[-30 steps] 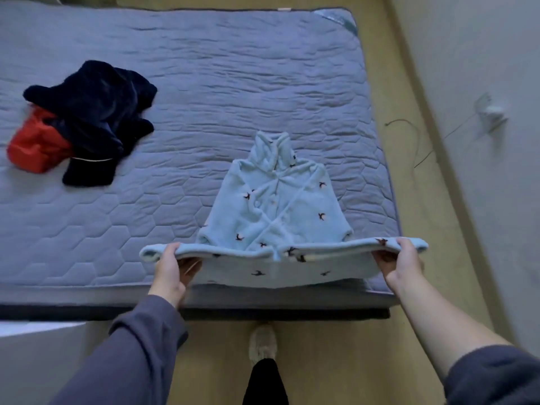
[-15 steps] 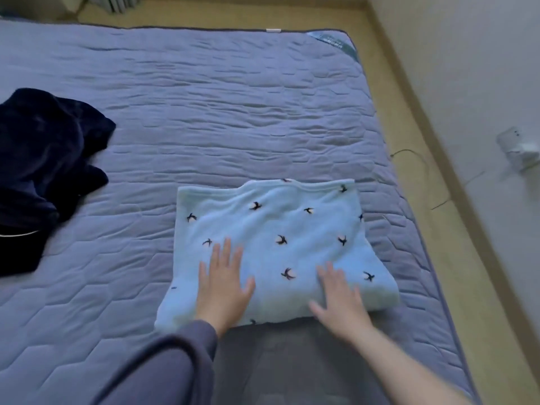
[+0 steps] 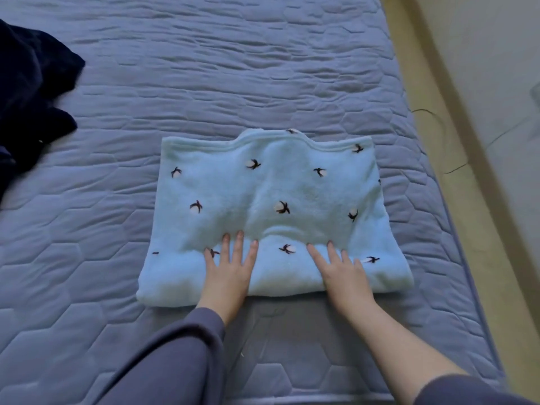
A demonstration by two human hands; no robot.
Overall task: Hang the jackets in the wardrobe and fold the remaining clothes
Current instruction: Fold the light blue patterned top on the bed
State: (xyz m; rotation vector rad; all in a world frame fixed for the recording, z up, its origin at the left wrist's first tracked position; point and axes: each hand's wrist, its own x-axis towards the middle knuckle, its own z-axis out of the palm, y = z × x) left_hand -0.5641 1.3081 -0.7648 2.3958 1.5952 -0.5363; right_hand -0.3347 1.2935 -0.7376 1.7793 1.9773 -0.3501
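So the light blue fleece top sits folded on the bed, around 5 o'clock on the mattress, near its right edge. Left hand and right hand both lie flat on its near edge, fingers straight, gripping nothing. My worry: fleece is puffy, so pressing unevenly could slide the layers and pop the fold open. The navy garment at 9 o'clock looks unfolded.

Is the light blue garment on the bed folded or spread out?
Folded. The light blue garment lies as a compact rectangle, its thick doubled edge nearest the person; left hand and right hand press flat on it.
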